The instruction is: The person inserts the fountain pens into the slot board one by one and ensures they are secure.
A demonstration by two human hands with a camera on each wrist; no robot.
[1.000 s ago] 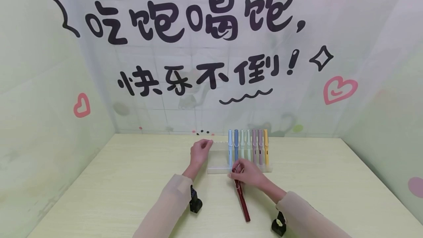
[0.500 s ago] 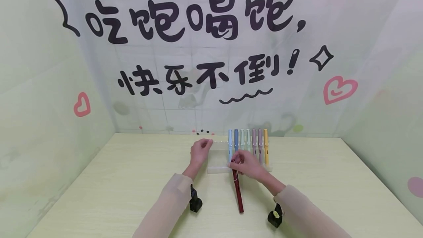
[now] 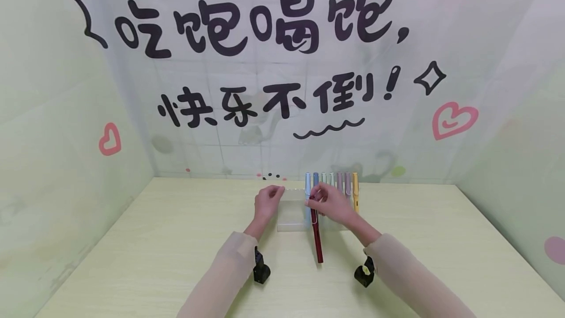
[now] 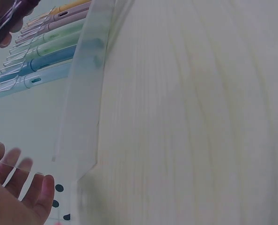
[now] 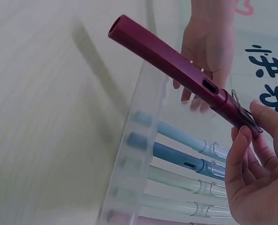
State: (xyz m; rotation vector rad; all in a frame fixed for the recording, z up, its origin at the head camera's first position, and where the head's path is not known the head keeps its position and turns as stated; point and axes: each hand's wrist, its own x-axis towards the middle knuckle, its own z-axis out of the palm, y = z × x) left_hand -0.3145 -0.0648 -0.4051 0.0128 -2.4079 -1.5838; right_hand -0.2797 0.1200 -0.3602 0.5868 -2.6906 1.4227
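My right hand [image 3: 332,205] pinches a dark red fountain pen [image 3: 316,237] by its clip end, between thumb and fingers. The pen slants down toward me, its free end over the table in front of a clear pen rack [image 3: 291,227]. In the right wrist view, the pen's metal clip [image 5: 244,115] lies by the fingertips. At the rack's upper left corner, my left hand [image 3: 267,203] holds the clear edge, thumb on one side and fingers on the other. Several pens stand in the rack's right part: light blue [image 3: 308,183], blue, pale green, purple and yellow [image 3: 355,190]. My right hand partly hides them.
The rack stands on a pale wood-grain table [image 3: 176,249], near the back wall [image 3: 247,156] with its black lettering. Side walls rise left and right. A small black camera [image 3: 261,271] sits on each wrist.
My right hand has carried the red pen away from me, up to the front of the rack, and the pen now points more directly toward me. My left hand has stayed put.
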